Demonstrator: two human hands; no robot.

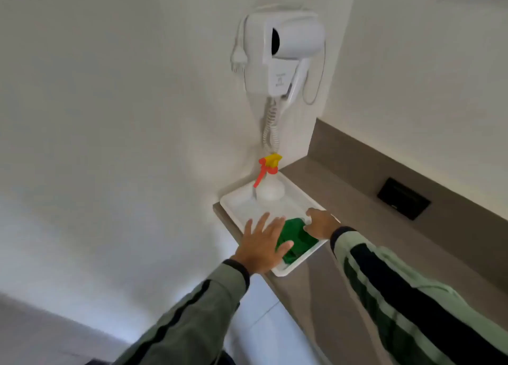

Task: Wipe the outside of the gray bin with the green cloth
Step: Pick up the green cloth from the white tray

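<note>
A green cloth [297, 239] lies crumpled in the near corner of a white tray [295, 267] on a brown counter. My right hand [321, 223] rests at the cloth's far right edge, fingers curled down onto it. My left hand [262, 243] hovers over the tray's left side with fingers spread wide, its thumb overlapping the cloth's left edge. The gray bin is not in view.
A white spray bottle [270, 188] with a red and yellow trigger head stands at the tray's far end. Above it a white hair dryer [283, 51] hangs on the wall with a coiled cord. A dark socket plate [402, 202] sits in the counter's backsplash.
</note>
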